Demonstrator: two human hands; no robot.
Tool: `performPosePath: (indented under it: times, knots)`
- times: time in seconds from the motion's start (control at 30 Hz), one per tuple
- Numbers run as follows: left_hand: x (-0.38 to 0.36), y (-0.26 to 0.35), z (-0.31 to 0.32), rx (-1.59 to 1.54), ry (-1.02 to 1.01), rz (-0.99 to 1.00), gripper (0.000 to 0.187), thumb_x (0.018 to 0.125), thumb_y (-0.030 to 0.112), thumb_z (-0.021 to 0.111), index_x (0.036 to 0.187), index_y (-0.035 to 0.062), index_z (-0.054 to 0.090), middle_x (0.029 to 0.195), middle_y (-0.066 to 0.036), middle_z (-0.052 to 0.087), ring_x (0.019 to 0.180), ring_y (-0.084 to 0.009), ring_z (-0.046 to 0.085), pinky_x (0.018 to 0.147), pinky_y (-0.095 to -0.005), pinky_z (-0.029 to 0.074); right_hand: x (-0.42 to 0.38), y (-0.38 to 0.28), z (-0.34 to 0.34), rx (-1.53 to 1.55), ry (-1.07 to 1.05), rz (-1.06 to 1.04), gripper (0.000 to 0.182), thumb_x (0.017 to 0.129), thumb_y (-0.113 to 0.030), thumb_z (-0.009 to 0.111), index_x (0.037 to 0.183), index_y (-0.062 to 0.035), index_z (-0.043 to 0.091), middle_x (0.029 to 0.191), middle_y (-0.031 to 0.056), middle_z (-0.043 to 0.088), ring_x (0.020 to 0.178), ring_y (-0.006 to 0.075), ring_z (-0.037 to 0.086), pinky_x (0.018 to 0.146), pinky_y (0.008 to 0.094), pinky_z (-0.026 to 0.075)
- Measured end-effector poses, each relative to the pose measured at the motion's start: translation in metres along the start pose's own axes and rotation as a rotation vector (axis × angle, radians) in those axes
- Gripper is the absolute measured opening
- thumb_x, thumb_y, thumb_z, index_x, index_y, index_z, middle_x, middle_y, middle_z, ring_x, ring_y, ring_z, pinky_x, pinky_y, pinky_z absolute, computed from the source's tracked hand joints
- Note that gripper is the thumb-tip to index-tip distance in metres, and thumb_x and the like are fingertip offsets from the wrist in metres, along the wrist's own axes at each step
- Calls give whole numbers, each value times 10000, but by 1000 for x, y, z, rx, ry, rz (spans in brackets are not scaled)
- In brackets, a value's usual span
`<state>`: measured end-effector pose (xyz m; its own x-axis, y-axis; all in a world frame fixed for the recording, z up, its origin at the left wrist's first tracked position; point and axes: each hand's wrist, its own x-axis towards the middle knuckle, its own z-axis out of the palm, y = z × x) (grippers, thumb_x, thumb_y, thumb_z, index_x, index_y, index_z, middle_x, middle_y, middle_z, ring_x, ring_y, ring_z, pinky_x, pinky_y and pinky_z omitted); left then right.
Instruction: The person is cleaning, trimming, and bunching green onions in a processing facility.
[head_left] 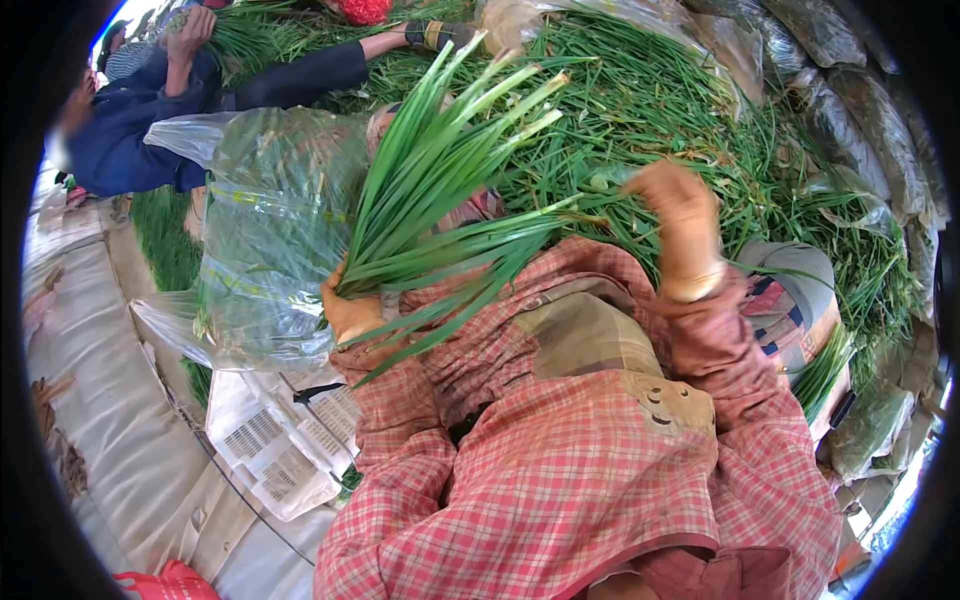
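Observation:
My left hand (348, 308) is wrapped round the leafy end of a bunch of Chinese chives (425, 190). Its flat green leaves fan upward, with the pale cut ends pointing up and right. A few stalks splay out sideways across my lap. My right hand (682, 215) is raised to the right of the bunch, apart from it and above the loose chives; motion smears its fingers. Beyond it spreads a big heap of loose chives (640, 110). Close to my left hand stands a clear plastic bag (275, 240) packed with greens.
A person in dark blue (130, 140) sits at upper left, a hand raised, one leg stretched over the greens. Filled plastic bags (850, 120) line the right edge. Printed cardboard (285, 440) lies at lower left on a pale sheet (90, 330). A red bag (170, 582) is at the bottom left.

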<state>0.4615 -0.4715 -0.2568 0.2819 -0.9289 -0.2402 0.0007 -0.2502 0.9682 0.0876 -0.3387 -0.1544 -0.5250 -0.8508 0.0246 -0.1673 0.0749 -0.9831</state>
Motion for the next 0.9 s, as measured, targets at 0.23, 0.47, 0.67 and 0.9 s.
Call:
performPosePath:
  times: [0.23,0.47,0.67,0.9]
  knots:
    - [-24,11,6,759,-16,149,546,594,102,755,1062,39,482,1006,-125,596,928,-202,577,823,-288,448,6,39,-69,-773,143,-320,332,638,-178,703,943,-93,604,881,96,604,848,286,556,753,374,435]
    - [-22,7,-3,796,4,116,581,581,150,780,1081,48,501,978,-134,608,901,-222,593,799,-301,463,4,68,41,-401,-288,-32,246,653,-250,715,820,-80,652,773,73,588,784,225,542,705,327,422]
    - [-32,25,1,880,13,85,521,625,143,749,1078,53,510,988,-128,610,893,-209,594,798,-295,461,-2,63,36,213,-469,430,156,739,-163,692,774,-25,629,653,-34,519,614,59,454,554,224,379]
    - [-22,27,2,798,52,68,483,651,98,725,1079,50,507,1006,-102,610,936,-197,583,826,-284,450,-5,56,25,282,-527,493,164,779,-189,651,804,-28,639,647,-18,549,594,57,461,523,215,375]
